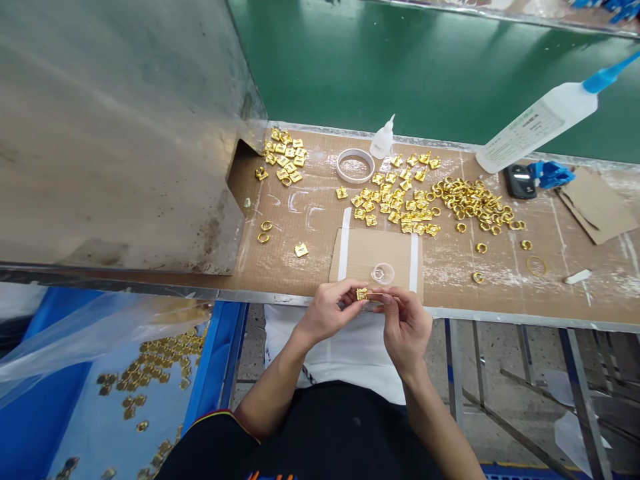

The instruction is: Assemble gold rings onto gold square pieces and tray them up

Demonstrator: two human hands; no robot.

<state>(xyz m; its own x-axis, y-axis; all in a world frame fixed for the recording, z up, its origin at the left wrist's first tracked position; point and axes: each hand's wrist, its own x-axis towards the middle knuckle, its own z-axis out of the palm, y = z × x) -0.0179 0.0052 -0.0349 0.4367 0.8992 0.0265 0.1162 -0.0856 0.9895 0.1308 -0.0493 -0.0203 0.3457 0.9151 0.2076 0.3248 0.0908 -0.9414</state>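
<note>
Between the thumb and fingers of my left hand point(333, 308) is a small gold square piece point(361, 294), held at the table's front edge. My right hand point(407, 323) pinches a thin stick point(376, 295) whose tip points left and meets the gold piece. Just beyond my fingers a small clear cup point(383, 273) sits on a cardboard pad point(373, 250) taped down with white strips. Behind the pad lie several gold square pieces point(393, 193), and to their right a heap of gold rings point(470, 200).
A metal box point(125, 147) stands at the left. Along the back are a white tape roll point(355, 166), a small dropper bottle point(383, 139), a large blue-tipped bottle point(540, 127) and a black device point(520, 181). A blue bin point(215, 360) with gold pieces is lower left.
</note>
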